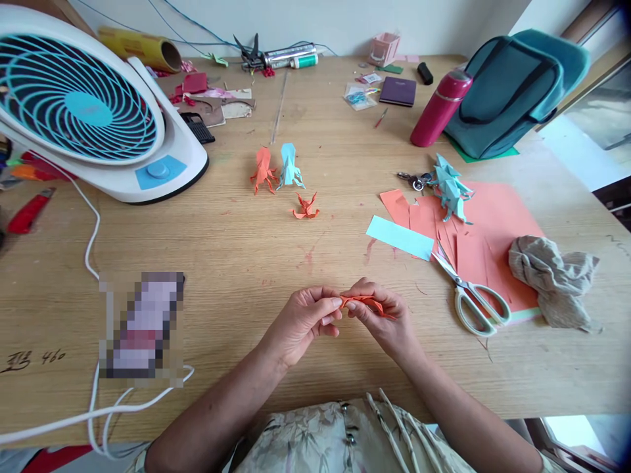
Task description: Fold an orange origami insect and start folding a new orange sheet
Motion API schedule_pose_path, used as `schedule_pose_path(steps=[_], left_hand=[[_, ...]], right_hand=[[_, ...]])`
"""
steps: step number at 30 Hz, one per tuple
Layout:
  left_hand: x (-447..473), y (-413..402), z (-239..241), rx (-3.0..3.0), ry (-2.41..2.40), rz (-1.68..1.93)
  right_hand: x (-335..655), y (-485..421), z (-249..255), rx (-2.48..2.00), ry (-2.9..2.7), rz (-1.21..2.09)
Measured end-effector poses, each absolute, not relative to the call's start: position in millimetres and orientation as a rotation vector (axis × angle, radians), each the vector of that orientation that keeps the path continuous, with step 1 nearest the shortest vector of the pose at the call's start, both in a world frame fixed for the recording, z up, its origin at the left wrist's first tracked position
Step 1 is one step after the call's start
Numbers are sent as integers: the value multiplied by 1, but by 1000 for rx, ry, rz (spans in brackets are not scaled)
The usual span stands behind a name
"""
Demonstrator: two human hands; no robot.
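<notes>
A small folded piece of orange paper is held between my two hands, low over the front of the table. My left hand pinches its left end between thumb and fingers. Around its right part, the fingers of my right hand are closed, and they hide some of the folds. Farther back stand an orange origami figure and a light blue origami figure, side by side. In front of them lies a smaller orange folded piece with upturned points.
White-handled scissors, a light blue paper strip, orange sheets and a grey cloth lie right. A pink bottle stands by a teal bag. Left are a fan, a blurred phone and white cables.
</notes>
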State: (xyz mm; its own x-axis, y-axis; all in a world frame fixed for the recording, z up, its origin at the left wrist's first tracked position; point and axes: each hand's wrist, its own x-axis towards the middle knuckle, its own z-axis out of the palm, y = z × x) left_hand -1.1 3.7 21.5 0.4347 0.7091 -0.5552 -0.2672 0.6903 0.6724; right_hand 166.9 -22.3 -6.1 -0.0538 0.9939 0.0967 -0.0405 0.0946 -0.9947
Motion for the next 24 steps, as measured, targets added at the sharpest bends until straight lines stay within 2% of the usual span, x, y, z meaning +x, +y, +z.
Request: schedule_pose_path(steps=[10,24], left_hand=[[0,2,24,562,940,628],[1,2,27,578,919,648]], right_hand=[[166,-21,-3,-1071,-1349,1099],[167,-22,-8,-1061,-1269,1182]])
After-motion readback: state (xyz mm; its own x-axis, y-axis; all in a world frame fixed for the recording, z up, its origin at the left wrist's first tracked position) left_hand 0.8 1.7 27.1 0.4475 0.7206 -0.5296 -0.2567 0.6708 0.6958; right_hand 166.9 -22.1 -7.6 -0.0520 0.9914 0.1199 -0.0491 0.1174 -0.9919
